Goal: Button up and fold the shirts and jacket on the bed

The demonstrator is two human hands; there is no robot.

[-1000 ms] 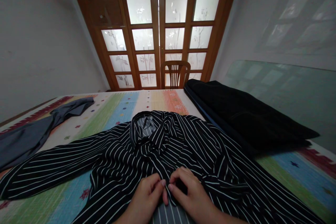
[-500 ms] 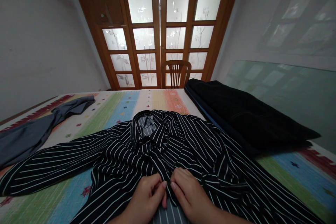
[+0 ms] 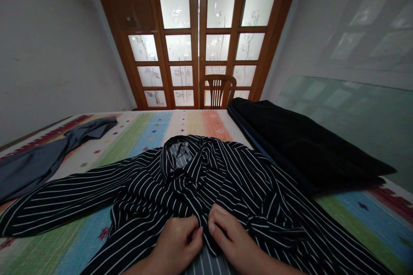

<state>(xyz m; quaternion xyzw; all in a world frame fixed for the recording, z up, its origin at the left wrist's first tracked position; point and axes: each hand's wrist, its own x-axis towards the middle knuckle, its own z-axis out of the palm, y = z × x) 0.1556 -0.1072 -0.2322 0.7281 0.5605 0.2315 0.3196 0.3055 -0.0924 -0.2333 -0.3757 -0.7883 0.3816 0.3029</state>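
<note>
A black shirt with white stripes (image 3: 226,167) lies spread out in front of me, its collar pointing away and one sleeve stretched to the left. My left hand (image 3: 179,238) pinches the left edge of the shirt's front opening. Just beside it, my right hand (image 3: 227,232) grips the other front edge, fingers curled with the thumb against them. Between the hands the front parts, and the greyer inner side of the fabric shows below. The fingertips are partly hidden by the hands and the cloth.
A grey garment (image 3: 41,161) lies at the left. Dark folded clothes (image 3: 300,142) are stacked at the right, by a glass panel (image 3: 364,116) against the wall. The striped, colourful cloth (image 3: 155,124) covers the surface. A wooden chair (image 3: 217,88) stands beyond, before glazed doors.
My right hand has shifted slightly up along the shirt's front edge. My left hand has moved a little to the left. The shirt lies almost the same.
</note>
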